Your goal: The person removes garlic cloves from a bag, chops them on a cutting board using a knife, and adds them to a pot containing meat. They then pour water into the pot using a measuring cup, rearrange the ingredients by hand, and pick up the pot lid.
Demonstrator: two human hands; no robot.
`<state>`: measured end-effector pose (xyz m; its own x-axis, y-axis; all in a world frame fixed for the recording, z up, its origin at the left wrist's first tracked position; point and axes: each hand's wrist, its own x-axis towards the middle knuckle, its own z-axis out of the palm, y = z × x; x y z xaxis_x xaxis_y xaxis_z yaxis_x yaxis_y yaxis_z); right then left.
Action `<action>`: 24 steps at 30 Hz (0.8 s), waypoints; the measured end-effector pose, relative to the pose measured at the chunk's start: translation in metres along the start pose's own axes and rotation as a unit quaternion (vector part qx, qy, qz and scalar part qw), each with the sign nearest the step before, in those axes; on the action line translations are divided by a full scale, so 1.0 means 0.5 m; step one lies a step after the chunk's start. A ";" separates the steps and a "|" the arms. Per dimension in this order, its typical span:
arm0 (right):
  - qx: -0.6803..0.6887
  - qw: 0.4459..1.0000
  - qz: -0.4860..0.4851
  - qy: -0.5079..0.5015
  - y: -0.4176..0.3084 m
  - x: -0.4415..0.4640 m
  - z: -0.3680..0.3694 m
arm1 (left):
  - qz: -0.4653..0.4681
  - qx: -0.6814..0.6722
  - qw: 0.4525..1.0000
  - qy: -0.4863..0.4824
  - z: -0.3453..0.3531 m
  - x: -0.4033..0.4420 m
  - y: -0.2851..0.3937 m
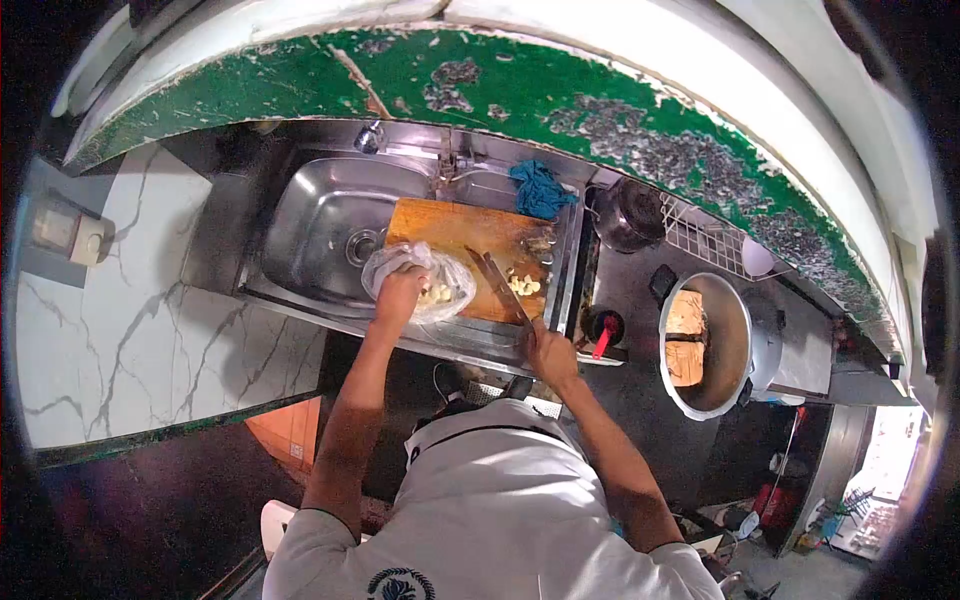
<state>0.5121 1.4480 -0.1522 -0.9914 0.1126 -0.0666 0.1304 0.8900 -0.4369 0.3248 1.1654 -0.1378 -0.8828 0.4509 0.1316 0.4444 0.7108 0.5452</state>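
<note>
My right hand (550, 354) is wrapped round the handle of a knife (506, 287), whose blade slants up and left over the wooden cutting board (440, 222). Just right of the blade lies a small pile of pale pieces that look like garlic cloves (524, 284). At the board's left edge rests a clear plastic bag (455, 300) with more pale cloves inside. My left hand (402, 291) is at the bag's opening with its fingers drawn together; what they hold is hidden. A small clear item (540, 245) sits at the board's upper right.
The board lies partly over a steel sink (315, 190) with a tap (446, 160) behind. A blue cloth (540, 188) lies at the back. To the right are a dark pot (630, 215), a red-handled tool (603, 340) and a large pot (735, 345) holding brown blocks. Marbled counter (130, 320) extends left.
</note>
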 end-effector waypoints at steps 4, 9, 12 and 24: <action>-0.029 0.999 -0.011 0.011 0.010 -0.002 0.018 | 0.048 -0.027 0.998 0.006 0.048 0.002 -0.034; 0.005 1.000 0.006 -0.008 0.010 0.004 0.000 | 0.037 -0.026 0.998 0.051 -0.012 0.009 0.009; 0.014 1.000 -0.004 -0.002 0.020 0.001 0.016 | 0.026 -0.015 0.994 0.110 -0.049 0.006 0.048; 0.037 0.998 0.029 -0.031 0.003 -0.002 0.010 | 0.001 -0.217 0.969 0.117 0.226 -0.047 0.187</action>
<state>0.5135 1.4467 -0.1574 -0.9797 0.1339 -0.1491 0.1912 0.8472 -0.4956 0.4041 1.2821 -0.1836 -0.9150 0.2808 0.2897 0.3850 0.3930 0.8351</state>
